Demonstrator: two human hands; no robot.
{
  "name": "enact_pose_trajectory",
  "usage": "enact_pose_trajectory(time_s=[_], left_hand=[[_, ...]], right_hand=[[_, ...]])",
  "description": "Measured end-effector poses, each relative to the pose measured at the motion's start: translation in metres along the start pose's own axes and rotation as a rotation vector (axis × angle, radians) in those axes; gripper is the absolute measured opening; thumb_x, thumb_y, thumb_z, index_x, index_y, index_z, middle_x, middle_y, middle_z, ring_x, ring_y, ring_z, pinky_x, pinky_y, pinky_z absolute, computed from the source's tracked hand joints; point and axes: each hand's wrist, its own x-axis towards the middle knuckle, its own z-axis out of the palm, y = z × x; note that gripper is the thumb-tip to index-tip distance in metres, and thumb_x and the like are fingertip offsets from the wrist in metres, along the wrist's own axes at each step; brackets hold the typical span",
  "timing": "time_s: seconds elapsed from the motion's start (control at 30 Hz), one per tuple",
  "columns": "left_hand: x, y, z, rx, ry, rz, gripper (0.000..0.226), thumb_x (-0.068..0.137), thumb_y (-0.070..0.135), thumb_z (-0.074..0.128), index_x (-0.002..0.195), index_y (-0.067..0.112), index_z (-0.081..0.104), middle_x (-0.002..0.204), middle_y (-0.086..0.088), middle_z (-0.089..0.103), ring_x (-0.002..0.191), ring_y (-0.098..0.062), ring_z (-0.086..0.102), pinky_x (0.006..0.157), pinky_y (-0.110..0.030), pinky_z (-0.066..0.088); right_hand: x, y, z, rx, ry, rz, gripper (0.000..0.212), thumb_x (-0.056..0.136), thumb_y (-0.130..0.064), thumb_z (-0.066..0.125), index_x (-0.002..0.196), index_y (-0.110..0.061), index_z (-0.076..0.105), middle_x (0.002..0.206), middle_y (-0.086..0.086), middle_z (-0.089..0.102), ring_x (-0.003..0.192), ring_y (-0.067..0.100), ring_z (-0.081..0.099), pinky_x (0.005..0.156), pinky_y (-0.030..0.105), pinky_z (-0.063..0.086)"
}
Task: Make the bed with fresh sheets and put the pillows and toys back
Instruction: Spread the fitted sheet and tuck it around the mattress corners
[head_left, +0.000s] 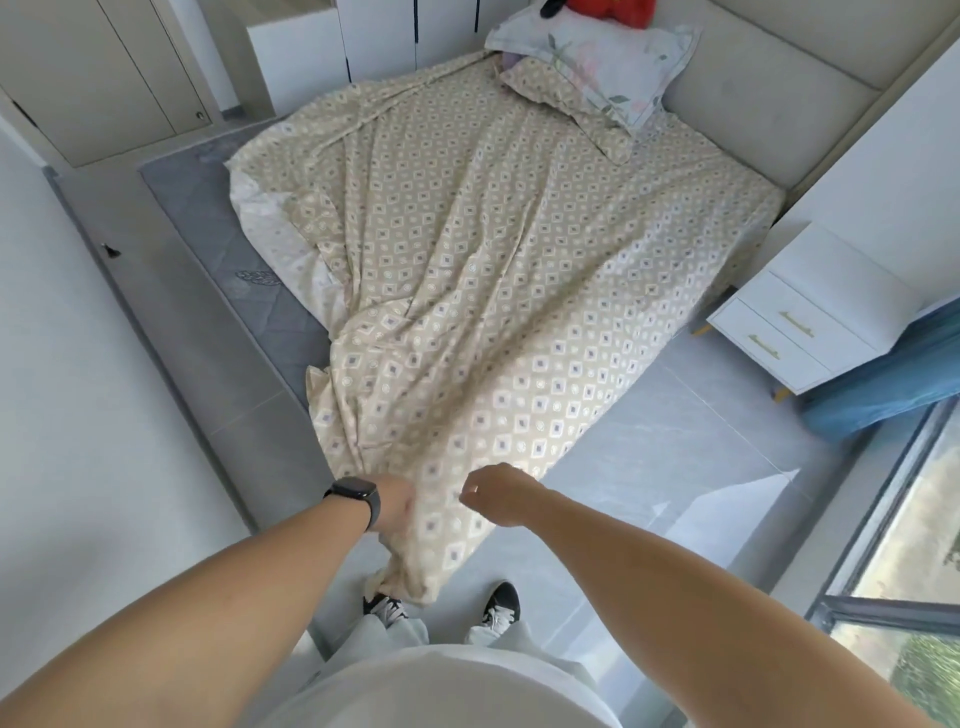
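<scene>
Pinching the foot edge of the beige diamond-print sheet (467, 291), the left hand (397, 506) bunched cloth in curled fingers while the right hand (496, 493) gripped it beside, apparently so both could draw it taut. It lay skewed across the bed, leaving the grey mattress (218, 249) bare along one side, with pillows (587, 83) and a red toy (608, 10) stacked at the headboard.

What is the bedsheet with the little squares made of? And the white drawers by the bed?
The patterned sheet looks like thin woven cloth, maybe cotton: it wrinkles and drapes softly where the left hand and right hand hold it. The nightstand looks like painted wood or board, smooth and matte, with gold metal-looking handles.
</scene>
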Motion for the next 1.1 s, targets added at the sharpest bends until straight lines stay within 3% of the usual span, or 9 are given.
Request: enact_pose_trajectory(time_s=[0.07, 0.17, 0.3, 0.47, 0.57, 0.63, 0.77, 0.93, 1.1], left_hand=[[0.004, 0.001, -0.012, -0.026, 0.029, 0.013, 0.015, 0.092, 0.026, 0.048, 0.077, 0.025, 0.052, 0.080, 0.002, 0.057, 0.068, -0.021, 0.054, 0.059, -0.033, 0.039], [0.009, -0.002, -0.020, -0.075, 0.032, 0.054, 0.014, 0.093, 0.032, 0.054, 0.099, 0.023, 0.062, 0.105, 0.000, 0.065, 0.086, -0.021, 0.061, 0.066, -0.034, 0.046], [0.014, -0.018, -0.014, -0.059, -0.048, 0.063, 0.018, 0.091, 0.032, 0.055, 0.102, 0.022, 0.064, 0.110, 0.000, 0.065, 0.098, -0.024, 0.063, 0.083, -0.041, 0.053], [0.018, -0.038, -0.014, -0.009, -0.092, 0.089, 0.016, 0.093, 0.030, 0.057, 0.099, 0.017, 0.065, 0.118, -0.004, 0.066, 0.097, -0.022, 0.061, 0.085, -0.037, 0.050], [0.022, -0.047, -0.023, -0.033, -0.072, 0.094, 0.011, 0.093, 0.030, 0.057, 0.097, 0.021, 0.062, 0.115, -0.004, 0.065, 0.088, -0.019, 0.057, 0.082, -0.037, 0.050], [0.023, -0.049, -0.029, -0.032, -0.076, 0.101, 0.009, 0.092, 0.029, 0.055, 0.092, 0.021, 0.060, 0.101, -0.006, 0.064, 0.079, -0.021, 0.054, 0.073, -0.037, 0.048], [0.025, -0.051, -0.051, -0.034, -0.043, 0.139, 0.009, 0.093, 0.028, 0.053, 0.092, 0.023, 0.060, 0.102, -0.007, 0.062, 0.084, -0.021, 0.052, 0.076, -0.035, 0.046], [0.019, -0.067, -0.085, -0.191, 0.128, 0.093, 0.023, 0.095, 0.024, 0.051, 0.108, 0.017, 0.069, 0.110, 0.000, 0.068, 0.091, -0.018, 0.060, 0.081, -0.033, 0.051], [0.021, -0.110, -0.092, -0.241, 0.112, 0.062, 0.012, 0.093, 0.027, 0.050, 0.089, 0.030, 0.061, 0.096, 0.010, 0.065, 0.095, -0.020, 0.065, 0.086, -0.038, 0.055]], right_hand=[[0.001, -0.004, -0.004, 0.029, 0.038, -0.003, 0.037, 0.104, -0.040, 0.043, 0.127, -0.022, 0.064, 0.127, 0.005, 0.063, 0.116, 0.027, 0.058, 0.094, 0.039, 0.051], [0.004, -0.009, -0.001, 0.047, 0.041, -0.008, 0.036, 0.103, -0.038, 0.044, 0.125, -0.020, 0.066, 0.125, 0.005, 0.065, 0.114, 0.026, 0.059, 0.092, 0.035, 0.049], [0.009, -0.010, 0.012, 0.051, 0.017, 0.019, 0.035, 0.102, -0.039, 0.044, 0.122, -0.021, 0.067, 0.129, 0.004, 0.064, 0.121, 0.026, 0.056, 0.100, 0.039, 0.048], [0.016, -0.014, 0.014, 0.125, 0.014, 0.078, 0.034, 0.101, -0.035, 0.042, 0.122, -0.024, 0.067, 0.128, 0.001, 0.063, 0.117, 0.024, 0.058, 0.096, 0.036, 0.050], [0.023, -0.020, 0.008, 0.214, 0.101, 0.105, 0.028, 0.098, -0.030, 0.041, 0.093, -0.034, 0.068, 0.100, -0.004, 0.063, 0.093, 0.023, 0.061, 0.076, 0.030, 0.051], [0.026, -0.026, 0.004, 0.258, 0.120, 0.122, 0.028, 0.094, -0.028, 0.041, 0.071, -0.035, 0.056, 0.081, -0.008, 0.055, 0.076, 0.021, 0.055, 0.061, 0.027, 0.047], [0.045, -0.039, -0.022, 0.199, 0.136, 0.093, 0.028, 0.094, -0.026, 0.039, 0.099, -0.021, 0.067, 0.100, 0.003, 0.067, 0.087, 0.028, 0.066, 0.078, 0.039, 0.058], [0.087, -0.064, -0.068, 0.192, 0.162, 0.013, 0.030, 0.098, -0.029, 0.037, 0.105, -0.030, 0.067, 0.105, -0.004, 0.066, 0.084, 0.021, 0.065, 0.068, 0.031, 0.053], [0.121, -0.094, -0.085, 0.237, 0.131, -0.013, 0.029, 0.097, -0.033, 0.040, 0.107, -0.035, 0.067, 0.110, -0.009, 0.066, 0.085, 0.018, 0.066, 0.072, 0.030, 0.054]])
